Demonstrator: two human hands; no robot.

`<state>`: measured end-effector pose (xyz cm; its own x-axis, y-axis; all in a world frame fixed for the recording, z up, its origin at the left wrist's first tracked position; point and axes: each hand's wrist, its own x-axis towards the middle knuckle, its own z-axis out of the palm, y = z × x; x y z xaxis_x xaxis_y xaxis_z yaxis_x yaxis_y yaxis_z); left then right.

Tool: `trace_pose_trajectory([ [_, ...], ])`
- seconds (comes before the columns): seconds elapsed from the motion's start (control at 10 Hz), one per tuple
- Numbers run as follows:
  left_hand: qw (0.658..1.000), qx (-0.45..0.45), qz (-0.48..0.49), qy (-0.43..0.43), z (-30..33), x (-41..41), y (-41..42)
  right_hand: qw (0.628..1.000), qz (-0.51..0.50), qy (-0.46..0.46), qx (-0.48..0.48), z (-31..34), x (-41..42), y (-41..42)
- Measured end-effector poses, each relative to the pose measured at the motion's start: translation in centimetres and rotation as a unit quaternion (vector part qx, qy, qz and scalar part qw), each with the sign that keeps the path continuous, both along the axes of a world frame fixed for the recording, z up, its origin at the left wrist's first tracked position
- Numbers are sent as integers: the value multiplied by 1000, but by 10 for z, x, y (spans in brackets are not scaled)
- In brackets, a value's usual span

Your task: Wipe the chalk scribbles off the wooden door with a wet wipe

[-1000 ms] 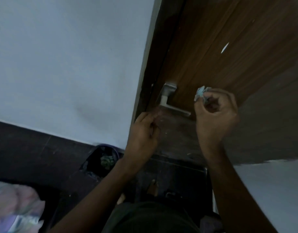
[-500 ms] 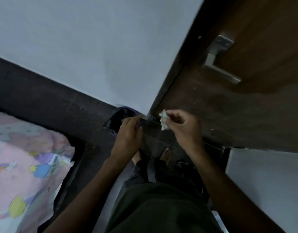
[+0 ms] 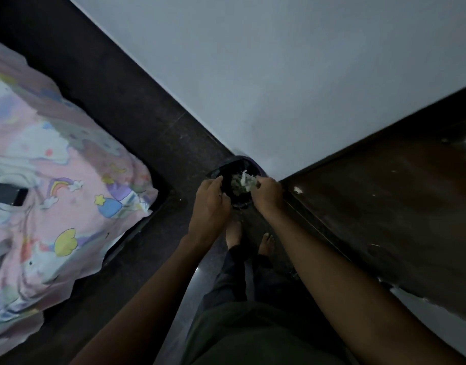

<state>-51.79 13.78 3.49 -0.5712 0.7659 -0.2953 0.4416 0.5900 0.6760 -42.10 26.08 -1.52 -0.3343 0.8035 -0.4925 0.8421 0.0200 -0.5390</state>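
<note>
Over the bin point(image 3: 254, 167) at the wall's foot, right hand point(image 3: 266, 194) pinched the crumpled wet wipe point(image 3: 244, 180).
Left hand point(image 3: 210, 198) hovered curled, empty; released carelessly, the wipe might miss onto the floor point(image 3: 137, 122).

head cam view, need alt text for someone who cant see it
Both hands reach down over a small dark bin in the corner beside the wooden door; the right hand holds a crumpled wet wipe above it, the left hand alongside. A pink cartoon bedsheet lies left.
</note>
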Motion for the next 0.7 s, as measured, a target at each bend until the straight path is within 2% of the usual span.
trace_pose_trajectory([
  [0.1,1000,-13,6,-14,-7,-5,-5,998,-13,-36,-46,-22,11,-10],
  [0.2,1000,-3,-14,-2,-12,-4,-10,999,1,-34,-24,-29,31,-23],
  [0.3,999,-1,-52,7,-12,6,-1,999,21,-26,32,-19,54,-28],
  [0.4,993,27,-116,-5,1,26,30,989,-4,16,145,16,89,-18],
  [0.5,975,102,-198,-7,29,52,64,938,-88,51,331,65,131,-7],
  [0.6,942,213,-258,4,71,92,99,855,-117,14,506,119,185,11],
  [0.7,890,292,-345,55,123,134,112,813,-113,-42,570,173,234,11],
])
